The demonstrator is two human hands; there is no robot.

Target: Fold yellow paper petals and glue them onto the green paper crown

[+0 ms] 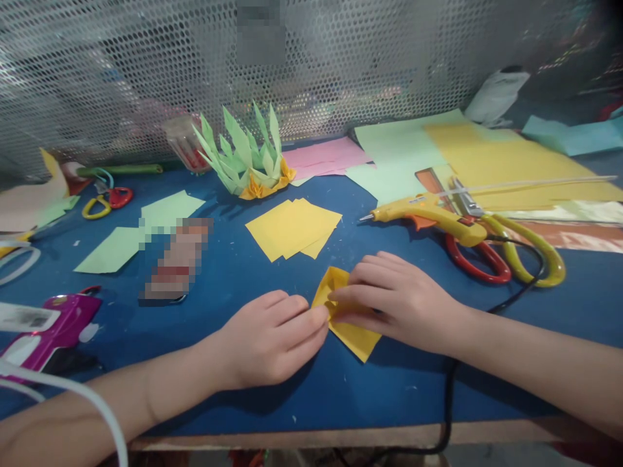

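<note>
A partly folded piece of yellow paper (357, 340) lies near the table's front, between my two hands. My left hand (280, 334) pinches its left corner between thumb and fingers. From the right, my right hand (396, 292) has its fingers and thumb closed on the paper's raised fold, covering part of it. Just beyond are several flat yellow paper squares (292, 227), overlapping. Farther back stands a folded paper piece (248, 155) with pointed green leaves and orange-yellow folds along its base.
A yellow glue gun (423, 214) lies by large red-and-yellow scissors (506, 253) at right, its black cable (450, 402) crossing the front edge. Green paper (117, 250), small scissors (104, 198) and a purple device (58, 324) are at left. Metal mesh (316, 71) stands behind.
</note>
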